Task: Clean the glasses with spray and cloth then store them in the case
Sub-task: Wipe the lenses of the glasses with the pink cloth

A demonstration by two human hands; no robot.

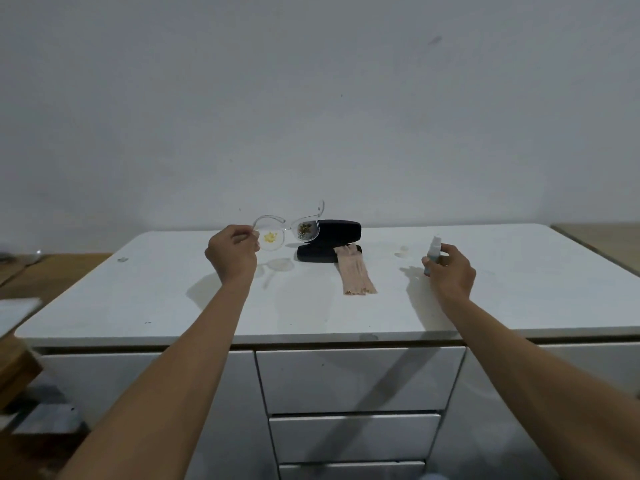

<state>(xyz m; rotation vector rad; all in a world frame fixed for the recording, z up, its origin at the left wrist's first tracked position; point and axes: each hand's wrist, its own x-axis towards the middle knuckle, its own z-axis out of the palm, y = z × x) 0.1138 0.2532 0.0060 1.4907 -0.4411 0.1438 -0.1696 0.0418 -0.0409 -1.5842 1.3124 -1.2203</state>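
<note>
My left hand (pixel 233 254) holds clear-framed glasses (pixel 287 228) by their left rim, raised above the white tabletop (pixel 311 306). Both lenses carry yellowish smears. My right hand (pixel 450 271) grips a small spray bottle (pixel 433 252), upright, its nozzle end on top. An open black case (pixel 332 242) sits behind the glasses near the wall. A pinkish-beige cloth (pixel 356 275) lies half on the case's lower shell and stretches toward me.
A small clear cap (pixel 402 252) lies on the table left of the bottle. White drawers (pixel 356 379) sit below the front edge. Wooden surfaces flank the table at left (pixel 41 271) and right (pixel 602 237). A wall stands close behind.
</note>
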